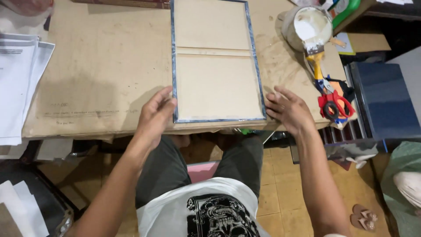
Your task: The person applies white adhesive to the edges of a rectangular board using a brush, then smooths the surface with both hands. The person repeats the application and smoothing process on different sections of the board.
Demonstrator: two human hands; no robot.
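A rectangular brown board with a dark blue-grey border point(216, 83) lies flat on the cardboard-covered table point(101, 66), a seam running across its middle. My left hand point(154, 116) rests against the board's near left corner, fingers spread. My right hand point(287, 107) lies at the near right corner, fingers apart, touching the edge. Neither hand grips anything.
A pot of white glue point(309, 26) with a yellow-handled brush point(316, 55) stands at the back right. Red-handled scissors point(335, 105) lie near the right edge. Stacked papers point(17, 79) sit on the left. A dark blue box point(386, 105) is at right. Another person's knee point(405, 171) shows.
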